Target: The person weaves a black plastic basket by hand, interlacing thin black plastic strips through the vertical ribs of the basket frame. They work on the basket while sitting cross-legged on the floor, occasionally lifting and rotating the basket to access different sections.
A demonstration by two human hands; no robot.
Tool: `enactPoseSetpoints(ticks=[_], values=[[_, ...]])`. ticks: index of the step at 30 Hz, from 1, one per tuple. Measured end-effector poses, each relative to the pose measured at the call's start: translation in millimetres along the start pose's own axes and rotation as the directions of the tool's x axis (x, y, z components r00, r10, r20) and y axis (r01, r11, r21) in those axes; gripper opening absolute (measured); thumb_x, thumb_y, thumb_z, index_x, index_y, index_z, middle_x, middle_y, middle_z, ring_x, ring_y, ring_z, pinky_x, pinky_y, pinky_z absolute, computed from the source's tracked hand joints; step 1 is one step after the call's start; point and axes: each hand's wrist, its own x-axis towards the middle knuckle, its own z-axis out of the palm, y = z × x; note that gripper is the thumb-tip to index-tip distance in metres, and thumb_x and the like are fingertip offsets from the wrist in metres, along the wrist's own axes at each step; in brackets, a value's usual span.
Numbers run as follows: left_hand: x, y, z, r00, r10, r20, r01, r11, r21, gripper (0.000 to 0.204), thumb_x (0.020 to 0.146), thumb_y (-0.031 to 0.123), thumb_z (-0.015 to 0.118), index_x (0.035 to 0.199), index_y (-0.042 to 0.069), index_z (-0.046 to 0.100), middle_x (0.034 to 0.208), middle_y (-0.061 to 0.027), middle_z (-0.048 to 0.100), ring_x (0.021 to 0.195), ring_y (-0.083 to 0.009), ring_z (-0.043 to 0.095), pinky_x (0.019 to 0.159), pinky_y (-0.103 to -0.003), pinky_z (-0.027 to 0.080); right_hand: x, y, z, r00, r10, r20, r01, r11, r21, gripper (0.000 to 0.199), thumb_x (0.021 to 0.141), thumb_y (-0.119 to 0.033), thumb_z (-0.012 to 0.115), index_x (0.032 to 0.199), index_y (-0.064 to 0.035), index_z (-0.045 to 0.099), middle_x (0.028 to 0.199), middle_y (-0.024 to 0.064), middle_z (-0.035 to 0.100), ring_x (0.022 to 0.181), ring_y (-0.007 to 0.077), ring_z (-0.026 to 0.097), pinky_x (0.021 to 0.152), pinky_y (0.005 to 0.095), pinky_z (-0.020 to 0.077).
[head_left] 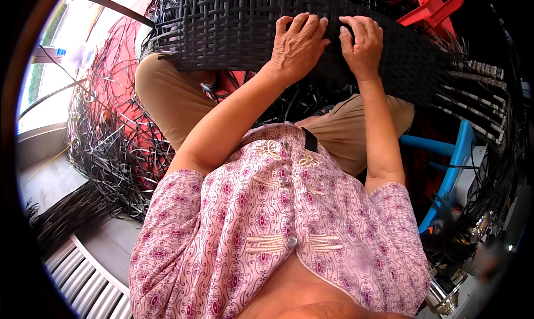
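Observation:
A long black panel of woven flat plastic strips (228, 27) lies across my lap, curving down toward the right. Loose strip ends stick out at its left end. My left hand (297, 49) rests on the weave near its middle, fingers curled and their tips pressed into it. Just to the right, my right hand (364, 43) has its fingers bent and bunched on the same panel, thumb side toward the left hand. Both hands sit close together, apart from each other. Whether a single strip is pinched under the fingertips cannot be seen.
Tangled black plastic strips (111, 157) cover the red surface at left. Behind the panel at right is a red plastic piece (431, 7). A blue frame (453, 169) and bundled strips (473, 96) lie right. A white slatted piece (83, 280) is at lower left.

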Motion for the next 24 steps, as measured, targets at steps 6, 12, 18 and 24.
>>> enactPoseSetpoints(ticks=[6,12,18,24], values=[[-11,-2,-1,0.998,-0.047,-0.037,0.042,0.992,-0.121,0.05,0.078,0.023,0.071,0.123,0.006,0.058,0.124,-0.0094,0.056,0.12,-0.0254,0.051,0.102,-0.043,0.035,16,-26,8,0.986,-0.12,0.119,0.114,0.992,0.06,0.02,0.08,-0.011,0.061,0.098,-0.0118,0.071,0.096,0.0018,0.063,0.09,0.0227,0.057,0.08,0.0376,0.0441],[-9,-4,-5,0.998,-0.042,-0.039,0.035,0.986,-0.164,0.049,0.074,0.02,0.074,0.118,0.003,0.06,0.125,-0.0113,0.056,0.124,-0.0289,0.051,0.106,-0.043,0.036,36,-21,16,0.97,-0.107,0.216,0.109,0.994,0.005,0.026,0.078,-0.009,0.061,0.101,-0.0144,0.072,0.097,0.0004,0.063,0.091,0.0226,0.058,0.08,0.0373,0.0447],[-13,-16,-22,0.992,-0.094,-0.086,0.08,0.985,-0.156,0.049,0.076,0.022,0.075,0.12,0.005,0.061,0.124,-0.0098,0.056,0.122,-0.027,0.05,0.103,-0.043,0.034,26,-26,28,0.993,-0.118,0.026,0.118,0.993,0.011,0.027,0.078,-0.001,0.059,0.097,-0.0156,0.072,0.095,-0.0002,0.062,0.089,0.0222,0.058,0.076,0.0367,0.0447],[-11,-46,-30,0.995,-0.101,-0.023,0.1,0.995,-0.031,0.043,0.08,0.027,0.073,0.118,0.01,0.062,0.118,-0.0048,0.057,0.112,-0.025,0.052,0.098,-0.043,0.034,24,-26,33,0.982,-0.19,-0.008,0.19,0.982,-0.003,0.013,0.078,-0.009,0.066,0.087,-0.0154,0.072,0.087,-0.002,0.061,0.082,0.0209,0.057,0.071,0.0353,0.0442]])
